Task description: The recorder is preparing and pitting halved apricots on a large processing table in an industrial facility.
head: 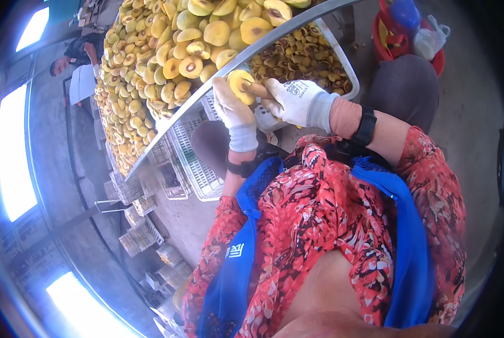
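My left hand (233,107), in a white knit glove, holds a halved yellow peach (240,85) just over the near rim of the table. My right hand (296,101), gloved the same way, grips a tool by its brown handle (260,90). The tool's working end meets the cut face of the peach half and is mostly hidden there. Many yellow peach halves (216,34) lie heaped on the table beyond my hands, some with brown pit hollows facing up. Below my right hand is a white plastic crate (353,80) full of brown and yellow pit pieces.
The table's metal rim (277,36) runs diagonally before me. White slatted crates (201,177) stand on the floor below it. A red basin (438,65) with plastic bags is at upper right. Another person (76,53) is at the table's far left. Stacked boxes (140,241) stand farther left.
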Tool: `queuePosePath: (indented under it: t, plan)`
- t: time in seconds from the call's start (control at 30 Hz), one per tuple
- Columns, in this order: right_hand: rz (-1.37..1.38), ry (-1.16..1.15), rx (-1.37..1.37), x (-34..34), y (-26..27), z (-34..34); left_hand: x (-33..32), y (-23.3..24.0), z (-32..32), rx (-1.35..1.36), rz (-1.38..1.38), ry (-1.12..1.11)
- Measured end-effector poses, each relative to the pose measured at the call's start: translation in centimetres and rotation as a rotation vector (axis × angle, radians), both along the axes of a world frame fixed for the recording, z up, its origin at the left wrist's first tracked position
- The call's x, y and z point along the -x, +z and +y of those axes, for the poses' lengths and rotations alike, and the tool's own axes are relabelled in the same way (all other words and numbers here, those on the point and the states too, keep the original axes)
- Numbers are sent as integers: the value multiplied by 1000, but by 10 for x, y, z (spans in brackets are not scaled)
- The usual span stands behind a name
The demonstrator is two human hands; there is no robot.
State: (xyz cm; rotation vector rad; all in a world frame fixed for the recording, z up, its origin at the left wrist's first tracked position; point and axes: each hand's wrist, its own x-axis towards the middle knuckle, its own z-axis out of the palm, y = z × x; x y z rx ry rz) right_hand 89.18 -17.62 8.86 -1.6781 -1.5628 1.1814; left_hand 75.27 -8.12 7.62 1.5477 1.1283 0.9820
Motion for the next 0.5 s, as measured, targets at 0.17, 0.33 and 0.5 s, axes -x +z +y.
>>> queuePosePath:
  t: [0.17, 0.33, 0.5]
  plan:
    - [251, 82, 57, -8, -1, -1, -1, 1, -5, -217, 2, -79]
    - [255, 75, 42, -12, -26, 4, 1, 12, 5, 305, 20, -175]
    - [563, -65, 192, -1, -12, -2, -14, -13, -16, -322, -114, 5]
